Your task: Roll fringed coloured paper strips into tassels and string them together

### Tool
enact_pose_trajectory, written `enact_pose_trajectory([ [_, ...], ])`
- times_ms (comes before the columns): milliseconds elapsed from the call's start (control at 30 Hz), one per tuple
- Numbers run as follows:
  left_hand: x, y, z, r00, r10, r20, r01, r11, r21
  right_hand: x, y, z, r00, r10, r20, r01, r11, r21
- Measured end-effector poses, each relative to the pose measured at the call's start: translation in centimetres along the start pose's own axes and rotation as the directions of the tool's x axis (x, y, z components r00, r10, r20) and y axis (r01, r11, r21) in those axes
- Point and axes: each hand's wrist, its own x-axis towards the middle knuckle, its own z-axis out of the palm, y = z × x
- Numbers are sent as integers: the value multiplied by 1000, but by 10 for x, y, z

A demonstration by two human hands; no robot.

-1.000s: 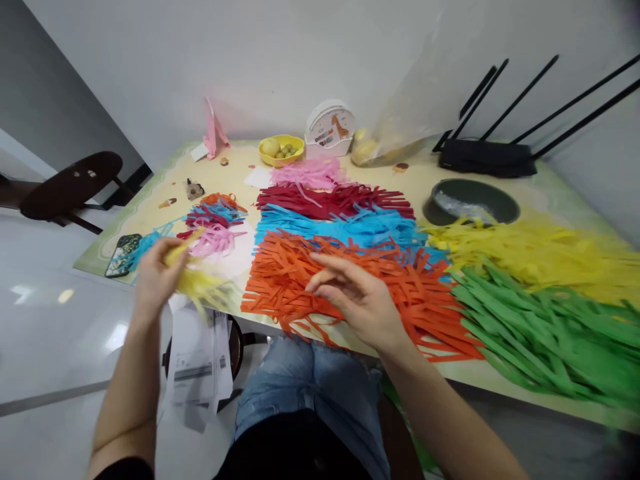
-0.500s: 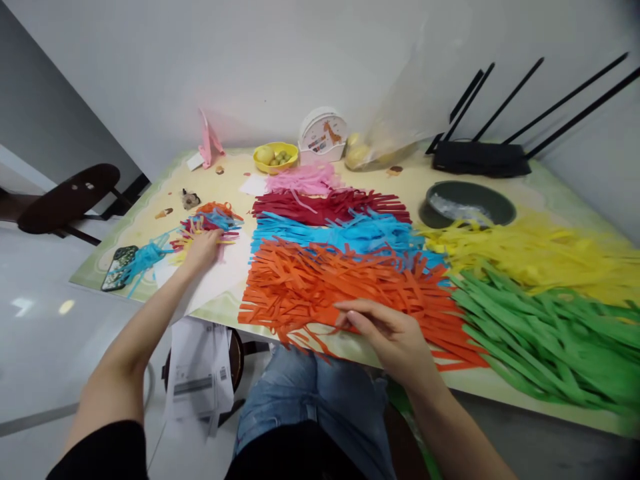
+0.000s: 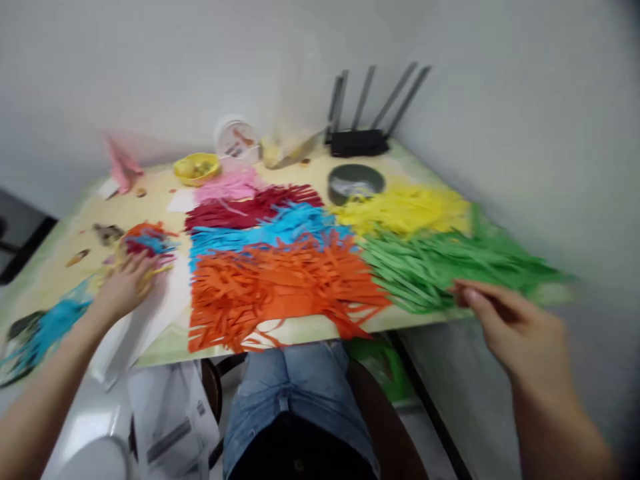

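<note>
My left hand (image 3: 127,283) lies over a small bundle of mixed orange, blue, red and yellow strips (image 3: 150,240), its fingers laid flat and spread, though blurred. The bundle rests at the edge of a white paper sheet (image 3: 163,300). My right hand (image 3: 520,333) is at the front edge of the green strips (image 3: 445,263), thumb and fingertips pinched together; whatever is between them cannot be made out. Left of the green are fringed orange strips (image 3: 290,280), with blue strips (image 3: 290,223) and dark red strips (image 3: 250,210) behind. Yellow strips (image 3: 410,207) lie behind the green.
Along the back stand a yellow fruit bowl (image 3: 197,169), a white giraffe box (image 3: 237,141), a black router (image 3: 359,143) and a dark round bowl (image 3: 355,183). Pink strips (image 3: 227,185) lie nearby. At left, blue strips (image 3: 63,327) cover a phone (image 3: 23,333).
My right hand has moved right, from the orange strips to the green ones. The view has turned right. My left hand stays at the mixed bundle, its fingers now more spread.
</note>
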Motion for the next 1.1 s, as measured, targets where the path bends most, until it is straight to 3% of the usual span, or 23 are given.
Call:
enact_pose_trajectory([
  [33, 7, 14, -14, 1000, 15, -26, -14, 998, 64, 8, 22, -14, 997, -58, -41, 53, 993, -108],
  [67, 16, 32, -27, 998, 18, -56, -10, 989, 149, 15, 43, -27, 989, -143, 38, 147, 960, -237],
  [133, 38, 85, -49, 980, 81, -179, -42, 977, 209, 28, 79, -46, 984, -144, 109, 172, 931, -322],
  [200, 59, 158, -63, 918, 288, -272, -282, 957, 61, 38, 105, -53, 969, -146, 197, 209, 913, -352],
  [267, 78, 244, -65, 794, 551, -258, -591, 799, -111, 46, 121, -51, 956, -164, 243, 248, 895, -371],
  [300, 87, 290, -63, 722, 652, -232, -689, 706, -162, 51, 125, -49, 952, -175, 252, 264, 886, -380],
  [367, 104, 379, -53, 596, 781, -185, -799, 557, -225, 59, 130, -43, 949, -193, 250, 283, 869, -405],
  [433, 119, 459, -37, 515, 851, -100, -833, 469, -294, 68, 133, -39, 949, -201, 245, 292, 854, -430],
  [467, 126, 493, -27, 504, 862, -50, -830, 468, -304, 73, 135, -38, 948, -202, 246, 296, 848, -441],
  [567, 143, 567, 1, 578, 815, 28, -779, 562, -278, 85, 140, -36, 942, -209, 263, 313, 831, -459],
  [633, 153, 590, 17, 645, 763, 43, -731, 633, -255, 90, 143, -35, 937, -218, 272, 326, 825, -463],
  [700, 161, 597, 29, 693, 719, 54, -689, 682, -246, 92, 146, -35, 934, -230, 275, 337, 823, -457],
  [900, 178, 595, 39, 760, 642, 97, -589, 744, -314, 97, 148, -39, 937, -242, 253, 331, 847, -417],
  [1100, 189, 602, 39, 845, 517, 137, -421, 801, -426, 97, 128, -46, 965, -194, 178, 253, 868, -427],
])
